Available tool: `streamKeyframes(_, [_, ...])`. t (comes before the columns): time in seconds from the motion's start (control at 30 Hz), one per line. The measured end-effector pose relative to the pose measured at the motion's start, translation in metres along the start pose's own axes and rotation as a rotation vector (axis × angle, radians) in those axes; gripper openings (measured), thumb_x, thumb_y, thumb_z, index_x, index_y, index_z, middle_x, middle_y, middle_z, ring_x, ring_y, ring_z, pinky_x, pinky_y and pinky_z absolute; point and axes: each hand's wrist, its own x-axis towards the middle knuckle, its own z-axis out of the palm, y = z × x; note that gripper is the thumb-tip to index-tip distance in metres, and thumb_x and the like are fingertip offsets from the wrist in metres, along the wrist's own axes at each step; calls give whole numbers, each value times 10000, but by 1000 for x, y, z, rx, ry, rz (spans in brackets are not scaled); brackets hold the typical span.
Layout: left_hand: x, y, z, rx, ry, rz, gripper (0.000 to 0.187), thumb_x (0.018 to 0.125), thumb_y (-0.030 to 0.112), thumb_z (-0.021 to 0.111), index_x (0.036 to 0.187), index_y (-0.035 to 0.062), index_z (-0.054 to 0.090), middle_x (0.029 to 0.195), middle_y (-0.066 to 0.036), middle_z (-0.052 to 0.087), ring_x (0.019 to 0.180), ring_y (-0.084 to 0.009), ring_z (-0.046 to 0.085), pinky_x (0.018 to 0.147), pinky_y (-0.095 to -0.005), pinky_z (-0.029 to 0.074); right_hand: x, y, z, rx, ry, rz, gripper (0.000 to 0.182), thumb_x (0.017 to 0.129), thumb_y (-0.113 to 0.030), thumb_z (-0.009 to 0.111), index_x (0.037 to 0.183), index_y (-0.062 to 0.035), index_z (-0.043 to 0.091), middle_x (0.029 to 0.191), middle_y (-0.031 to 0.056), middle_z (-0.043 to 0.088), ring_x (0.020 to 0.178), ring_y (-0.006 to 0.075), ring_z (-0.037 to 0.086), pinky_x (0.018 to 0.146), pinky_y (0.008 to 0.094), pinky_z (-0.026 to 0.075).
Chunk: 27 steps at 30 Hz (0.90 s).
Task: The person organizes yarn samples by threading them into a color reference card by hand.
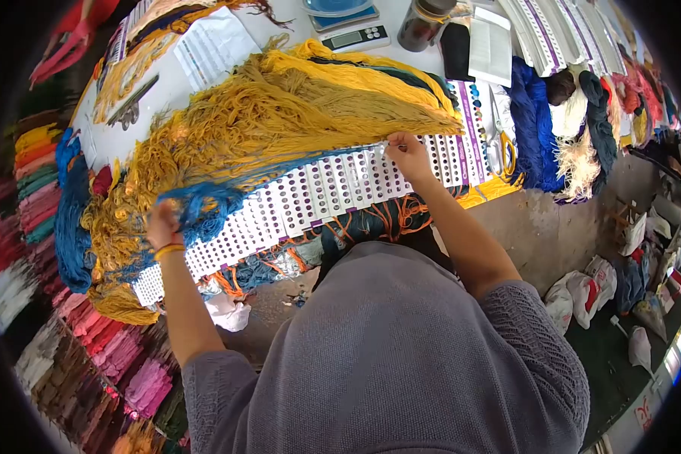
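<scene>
A long white card with rows of punched holes (321, 195) lies along the near edge of a white table (170, 83). Mustard and yellow yarn (280, 113) fans across it, with blue yarn (200, 208) mixed in at the left. My left hand (163, 225), an orange band at its wrist, grips a tuft of blue yarn at the card's left part. My right hand (407, 155) pinches a thin strand at the card's upper edge, near the yellow yarn's tips.
Scissors (132, 106), printed papers (212, 45), a small scale (356, 35) and a dark jar (424, 23) sit on the table. More punched cards (552, 30) and blue skeins (533, 125) lie at the right. Coloured yarn bundles (91, 340) fill the left; bags (583, 291) lie on the floor.
</scene>
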Motion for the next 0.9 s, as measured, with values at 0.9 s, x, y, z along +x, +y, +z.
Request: streamKeyframes(0.9, [-237,-13,219,-284,-900,-386,380,905,296,424,1109,-12,514,1058,-103,556,932,-190,544,739,-316,459,-94,-89,59,69,-480,-85,108,844,-105,518,837,1,541,739,17,565,653,71,555,584,209,450])
